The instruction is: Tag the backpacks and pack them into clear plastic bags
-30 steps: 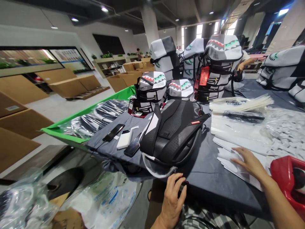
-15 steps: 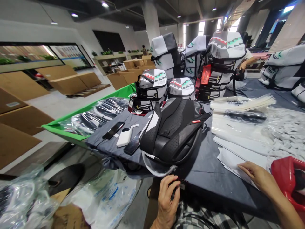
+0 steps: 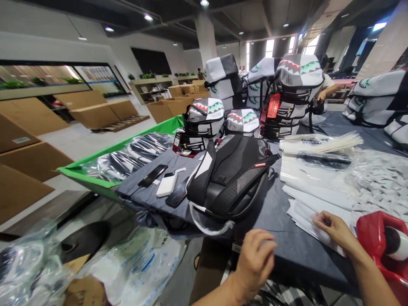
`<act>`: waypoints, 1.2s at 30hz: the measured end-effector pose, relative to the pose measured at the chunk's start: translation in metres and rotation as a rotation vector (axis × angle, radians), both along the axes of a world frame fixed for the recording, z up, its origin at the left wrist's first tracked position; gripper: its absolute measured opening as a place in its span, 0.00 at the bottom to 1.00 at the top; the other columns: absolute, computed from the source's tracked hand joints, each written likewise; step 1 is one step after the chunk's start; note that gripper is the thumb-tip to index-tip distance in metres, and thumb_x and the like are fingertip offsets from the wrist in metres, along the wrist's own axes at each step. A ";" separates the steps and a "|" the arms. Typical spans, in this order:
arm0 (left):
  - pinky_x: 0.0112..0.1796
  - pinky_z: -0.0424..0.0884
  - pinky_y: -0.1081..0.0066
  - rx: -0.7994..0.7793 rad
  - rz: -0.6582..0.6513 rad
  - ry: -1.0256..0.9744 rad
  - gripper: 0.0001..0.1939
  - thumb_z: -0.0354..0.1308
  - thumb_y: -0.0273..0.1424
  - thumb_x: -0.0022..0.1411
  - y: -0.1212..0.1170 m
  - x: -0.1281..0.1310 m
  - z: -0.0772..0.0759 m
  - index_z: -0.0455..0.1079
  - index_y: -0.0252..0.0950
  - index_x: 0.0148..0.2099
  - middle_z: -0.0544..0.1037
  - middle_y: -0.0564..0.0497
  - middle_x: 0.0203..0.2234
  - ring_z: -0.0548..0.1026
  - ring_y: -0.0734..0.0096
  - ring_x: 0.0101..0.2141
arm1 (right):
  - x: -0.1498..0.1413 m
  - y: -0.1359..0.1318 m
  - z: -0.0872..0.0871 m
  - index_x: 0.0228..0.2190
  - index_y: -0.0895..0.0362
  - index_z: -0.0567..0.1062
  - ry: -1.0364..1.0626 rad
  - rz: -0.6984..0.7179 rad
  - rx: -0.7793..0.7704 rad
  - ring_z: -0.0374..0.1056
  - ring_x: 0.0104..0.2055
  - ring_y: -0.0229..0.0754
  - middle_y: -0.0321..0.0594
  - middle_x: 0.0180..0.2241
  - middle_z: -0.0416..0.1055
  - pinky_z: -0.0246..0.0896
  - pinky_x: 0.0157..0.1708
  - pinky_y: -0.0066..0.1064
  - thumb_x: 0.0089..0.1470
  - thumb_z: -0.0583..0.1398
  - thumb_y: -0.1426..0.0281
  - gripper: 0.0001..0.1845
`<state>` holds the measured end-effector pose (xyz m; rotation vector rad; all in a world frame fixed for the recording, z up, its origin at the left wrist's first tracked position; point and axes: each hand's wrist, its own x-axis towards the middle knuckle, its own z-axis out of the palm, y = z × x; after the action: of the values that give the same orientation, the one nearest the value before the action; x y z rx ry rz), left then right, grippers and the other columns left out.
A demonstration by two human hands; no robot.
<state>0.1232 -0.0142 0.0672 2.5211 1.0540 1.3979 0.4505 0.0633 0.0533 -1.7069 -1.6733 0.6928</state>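
My right hand [image 3: 334, 229] is over the stack of thin white sheets [image 3: 318, 202] on the right of the table. Its thumb and finger are pinched on the top white sheet, which looks slightly raised and wrinkled. My left hand [image 3: 256, 258] hovers in front of the table's front edge, loosely curled with fingers apart and holding nothing. A black backpack [image 3: 229, 176] lies in the middle of the table with its strap side up. A strip of clear wrap [image 3: 212, 229] hangs from its near end.
A red tape dispenser [image 3: 371, 233] stands right of my right hand. Two phones [image 3: 153, 175] and a white power bank [image 3: 167, 183] lie at left. Stacked shark-pattern backpacks [image 3: 299, 70] stand behind. A green-edged bin [image 3: 105, 163] holds wrapped bags. Someone's arm [image 3: 328, 91] shows behind.
My left hand has moved right, away from the backpack's near end. My right hand has gone from outstretched fingers on the sheets to a pinch. The camera view has tilted slightly up.
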 end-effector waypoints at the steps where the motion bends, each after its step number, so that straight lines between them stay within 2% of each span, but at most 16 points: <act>1: 0.54 0.71 0.61 0.030 -0.099 0.116 0.14 0.51 0.28 0.70 0.008 0.018 0.001 0.70 0.37 0.55 0.79 0.44 0.48 0.74 0.61 0.52 | -0.002 0.001 -0.002 0.18 0.53 0.67 -0.009 -0.015 0.003 0.67 0.26 0.43 0.38 0.20 0.70 0.63 0.28 0.33 0.41 0.61 0.41 0.27; 3: 0.61 0.63 0.60 0.076 -0.262 0.396 0.21 0.49 0.40 0.74 0.027 0.057 0.000 0.66 0.36 0.63 0.75 0.44 0.58 0.68 0.60 0.60 | -0.006 0.001 -0.008 0.20 0.52 0.69 -0.031 -0.108 0.022 0.66 0.24 0.43 0.37 0.19 0.69 0.62 0.27 0.34 0.40 0.61 0.42 0.26; 6: 0.63 0.60 0.59 -0.048 -0.251 0.661 0.35 0.46 0.52 0.73 0.058 0.107 -0.010 0.62 0.27 0.66 0.70 0.39 0.63 0.65 0.57 0.64 | -0.007 0.002 -0.013 0.27 0.53 0.76 -0.050 -0.301 0.095 0.69 0.26 0.48 0.41 0.23 0.74 0.63 0.29 0.37 0.40 0.58 0.42 0.28; 9: 0.62 0.61 0.54 -0.178 -0.174 0.668 0.37 0.45 0.52 0.72 0.076 0.129 -0.028 0.62 0.24 0.66 0.67 0.34 0.64 0.65 0.50 0.64 | -0.001 0.006 -0.006 0.33 0.56 0.78 -0.072 -0.445 0.208 0.72 0.32 0.52 0.51 0.33 0.79 0.64 0.32 0.40 0.46 0.54 0.40 0.33; 11: 0.63 0.58 0.50 -0.202 -0.195 0.622 0.36 0.46 0.51 0.72 0.077 0.131 -0.039 0.60 0.27 0.68 0.64 0.34 0.66 0.61 0.46 0.66 | 0.001 0.010 0.003 0.33 0.57 0.78 -0.141 -0.502 0.402 0.72 0.35 0.53 0.53 0.35 0.79 0.64 0.35 0.41 0.53 0.52 0.41 0.33; 13: 0.64 0.55 0.46 -0.234 -0.224 0.577 0.36 0.47 0.50 0.72 0.074 0.131 -0.047 0.58 0.28 0.69 0.61 0.34 0.68 0.57 0.44 0.68 | -0.005 0.012 0.013 0.33 0.56 0.78 -0.278 -0.436 0.647 0.72 0.35 0.50 0.49 0.33 0.78 0.63 0.38 0.39 0.61 0.51 0.46 0.29; 15: 0.65 0.54 0.45 -0.287 -0.251 0.526 0.35 0.50 0.48 0.71 0.072 0.129 -0.052 0.56 0.30 0.70 0.59 0.33 0.68 0.54 0.45 0.69 | -0.017 0.008 0.021 0.34 0.55 0.78 -0.422 -0.259 0.839 0.73 0.34 0.46 0.45 0.31 0.78 0.64 0.38 0.36 0.66 0.52 0.54 0.22; 18: 0.66 0.53 0.46 -0.361 -0.254 0.312 0.33 0.54 0.44 0.70 0.066 0.117 -0.053 0.56 0.35 0.70 0.60 0.35 0.68 0.56 0.49 0.69 | -0.036 -0.016 0.026 0.37 0.54 0.77 -0.491 -0.109 0.938 0.74 0.32 0.41 0.42 0.33 0.79 0.63 0.31 0.29 0.67 0.54 0.62 0.14; 20: 0.66 0.54 0.46 -0.423 -0.174 0.032 0.34 0.60 0.42 0.66 0.058 0.099 -0.049 0.57 0.36 0.68 0.64 0.35 0.66 0.59 0.50 0.67 | -0.046 -0.039 0.027 0.38 0.53 0.77 -0.429 -0.077 0.800 0.72 0.25 0.41 0.42 0.30 0.78 0.58 0.23 0.29 0.65 0.55 0.60 0.14; 22: 0.65 0.55 0.45 -0.543 -0.093 -0.273 0.44 0.70 0.44 0.56 0.044 0.075 -0.038 0.58 0.36 0.68 0.64 0.34 0.65 0.61 0.46 0.66 | -0.058 -0.060 0.028 0.38 0.52 0.77 -0.339 0.009 0.572 0.67 0.19 0.40 0.40 0.25 0.77 0.55 0.19 0.29 0.63 0.55 0.56 0.16; 24: 0.63 0.59 0.48 -0.744 -0.125 -0.505 0.54 0.76 0.48 0.43 0.028 0.051 -0.023 0.59 0.37 0.68 0.66 0.35 0.63 0.64 0.45 0.63 | -0.073 -0.073 0.034 0.36 0.50 0.77 -0.253 0.158 0.345 0.65 0.17 0.39 0.37 0.22 0.74 0.57 0.19 0.28 0.62 0.55 0.53 0.17; 25: 0.61 0.62 0.50 -0.853 -0.189 -0.582 0.54 0.78 0.50 0.39 0.020 0.042 -0.015 0.64 0.37 0.65 0.70 0.36 0.59 0.67 0.45 0.60 | -0.081 -0.076 0.039 0.35 0.50 0.77 -0.208 0.226 0.244 0.65 0.18 0.38 0.35 0.21 0.73 0.59 0.20 0.26 0.62 0.54 0.52 0.18; 27: 0.52 0.70 0.59 -1.073 -0.314 -0.733 0.39 0.76 0.53 0.40 0.006 0.029 -0.003 0.77 0.35 0.50 0.79 0.42 0.44 0.75 0.54 0.46 | -0.096 -0.073 0.048 0.33 0.51 0.76 -0.113 0.319 0.067 0.64 0.19 0.37 0.33 0.19 0.69 0.58 0.21 0.25 0.60 0.55 0.49 0.20; 30: 0.32 0.67 0.71 -1.384 -0.267 -1.053 0.31 0.73 0.57 0.41 -0.013 0.019 0.003 0.74 0.32 0.28 0.73 0.51 0.22 0.68 0.73 0.24 | -0.110 -0.063 0.057 0.34 0.53 0.77 0.036 0.361 -0.123 0.63 0.22 0.38 0.34 0.20 0.69 0.58 0.21 0.25 0.51 0.62 0.46 0.23; 33: 0.27 0.61 0.75 -1.505 -0.180 -1.296 0.33 0.76 0.55 0.36 -0.026 0.010 -0.004 0.72 0.32 0.31 0.70 0.55 0.19 0.63 0.79 0.20 | -0.117 -0.060 0.056 0.30 0.55 0.77 0.191 0.387 -0.340 0.65 0.24 0.39 0.36 0.23 0.71 0.60 0.23 0.25 0.46 0.66 0.45 0.25; 36: 0.28 0.61 0.76 -1.344 -0.161 -1.250 0.37 0.74 0.55 0.42 -0.033 -0.002 -0.021 0.73 0.34 0.46 0.72 0.56 0.21 0.64 0.78 0.21 | -0.131 -0.065 0.048 0.31 0.55 0.77 0.333 0.352 -0.502 0.69 0.27 0.42 0.39 0.27 0.74 0.65 0.27 0.27 0.49 0.64 0.44 0.26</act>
<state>0.1209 -0.0473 0.0465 0.5612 0.8755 1.1443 0.3196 -0.0018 0.1016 -1.4994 -1.6591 1.5815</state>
